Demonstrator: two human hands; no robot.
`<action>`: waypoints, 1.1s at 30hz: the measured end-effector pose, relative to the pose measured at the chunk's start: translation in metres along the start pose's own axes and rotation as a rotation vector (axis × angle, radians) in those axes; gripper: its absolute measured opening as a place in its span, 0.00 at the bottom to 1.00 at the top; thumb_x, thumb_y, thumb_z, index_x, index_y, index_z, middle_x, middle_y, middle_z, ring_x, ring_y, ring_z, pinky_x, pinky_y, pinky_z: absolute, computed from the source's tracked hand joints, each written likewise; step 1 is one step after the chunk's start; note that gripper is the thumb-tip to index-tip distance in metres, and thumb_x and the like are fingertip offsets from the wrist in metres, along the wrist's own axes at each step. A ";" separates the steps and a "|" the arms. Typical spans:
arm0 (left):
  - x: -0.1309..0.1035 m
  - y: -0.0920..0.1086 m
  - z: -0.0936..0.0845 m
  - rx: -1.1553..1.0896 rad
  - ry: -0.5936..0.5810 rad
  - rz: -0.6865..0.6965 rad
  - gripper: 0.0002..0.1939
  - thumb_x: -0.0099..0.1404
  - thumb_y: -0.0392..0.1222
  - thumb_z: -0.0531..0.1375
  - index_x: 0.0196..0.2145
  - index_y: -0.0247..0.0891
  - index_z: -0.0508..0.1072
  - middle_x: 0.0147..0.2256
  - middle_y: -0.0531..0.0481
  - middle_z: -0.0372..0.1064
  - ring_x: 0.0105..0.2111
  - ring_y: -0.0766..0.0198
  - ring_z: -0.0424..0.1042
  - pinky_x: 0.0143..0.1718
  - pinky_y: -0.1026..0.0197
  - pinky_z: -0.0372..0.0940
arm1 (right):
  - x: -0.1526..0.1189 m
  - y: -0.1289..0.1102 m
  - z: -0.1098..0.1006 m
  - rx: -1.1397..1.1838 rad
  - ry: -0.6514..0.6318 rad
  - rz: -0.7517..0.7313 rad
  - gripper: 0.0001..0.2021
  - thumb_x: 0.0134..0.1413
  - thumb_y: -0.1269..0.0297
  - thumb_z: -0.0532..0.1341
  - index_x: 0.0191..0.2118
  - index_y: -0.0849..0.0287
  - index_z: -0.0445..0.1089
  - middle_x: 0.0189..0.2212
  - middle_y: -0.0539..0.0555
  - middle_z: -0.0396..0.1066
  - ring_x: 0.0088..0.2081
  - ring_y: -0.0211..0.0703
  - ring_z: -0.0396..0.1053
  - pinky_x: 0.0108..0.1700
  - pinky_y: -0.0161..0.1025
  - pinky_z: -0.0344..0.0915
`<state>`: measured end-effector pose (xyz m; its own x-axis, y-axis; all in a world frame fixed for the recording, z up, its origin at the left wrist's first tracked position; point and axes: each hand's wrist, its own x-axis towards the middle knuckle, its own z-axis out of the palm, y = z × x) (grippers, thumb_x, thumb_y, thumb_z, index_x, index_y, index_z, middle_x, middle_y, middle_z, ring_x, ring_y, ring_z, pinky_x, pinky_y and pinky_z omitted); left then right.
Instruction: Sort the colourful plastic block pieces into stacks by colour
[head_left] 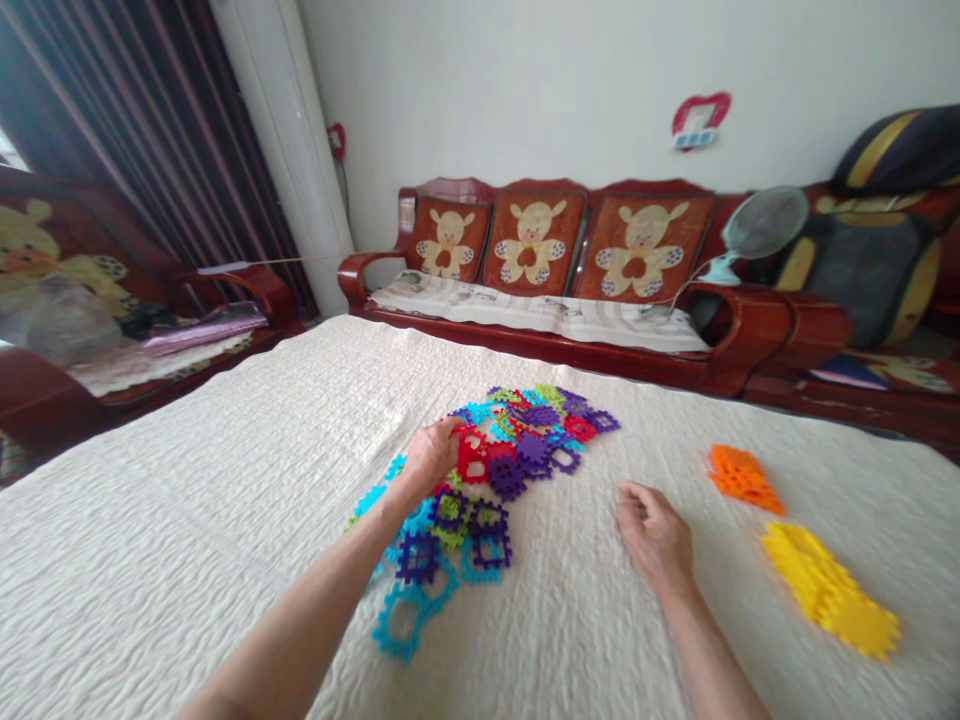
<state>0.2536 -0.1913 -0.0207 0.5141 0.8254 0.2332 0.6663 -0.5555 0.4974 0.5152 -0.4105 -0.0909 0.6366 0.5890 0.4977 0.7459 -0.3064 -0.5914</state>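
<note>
A loose pile of flat toothed plastic pieces in purple, blue, green and red lies on the white quilted cover. My left hand is at the pile's left side, its fingers closed at a red piece. To the right of the pile, my right hand hovers over or rests on the cover with its fingers curled together; nothing shows in them. Farther right are a stack of orange pieces and a longer, leaning stack of yellow pieces.
Beyond the quilted surface stands a red wooden sofa with bear cushions. A small fan is at its right end. On the left is an armchair holding plastic bags.
</note>
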 end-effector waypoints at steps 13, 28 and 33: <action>0.032 0.006 0.007 0.168 -0.129 -0.015 0.20 0.64 0.34 0.51 0.50 0.42 0.74 0.43 0.47 0.76 0.42 0.62 0.74 0.45 0.63 0.64 | 0.001 -0.002 0.002 -0.015 -0.022 -0.011 0.17 0.49 0.60 0.51 0.37 0.60 0.73 0.36 0.59 0.76 0.35 0.45 0.72 0.41 0.40 0.67; 0.032 -0.004 0.025 0.239 -0.144 0.247 0.19 0.62 0.50 0.56 0.46 0.38 0.75 0.44 0.43 0.72 0.46 0.55 0.70 0.51 0.56 0.61 | 0.000 0.005 0.010 -0.036 -0.006 -0.041 0.15 0.50 0.62 0.52 0.38 0.59 0.72 0.35 0.58 0.75 0.35 0.45 0.71 0.40 0.41 0.65; 0.034 -0.010 0.032 0.295 -0.179 0.285 0.22 0.60 0.51 0.58 0.48 0.38 0.73 0.45 0.42 0.70 0.47 0.53 0.68 0.53 0.54 0.59 | 0.000 0.006 0.010 -0.063 -0.016 -0.060 0.15 0.50 0.62 0.52 0.38 0.59 0.72 0.36 0.58 0.75 0.36 0.46 0.71 0.41 0.42 0.65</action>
<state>0.2814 -0.1612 -0.0444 0.7676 0.6192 0.1654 0.5966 -0.7846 0.1687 0.5176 -0.4046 -0.1012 0.5876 0.6194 0.5206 0.7937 -0.3161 -0.5197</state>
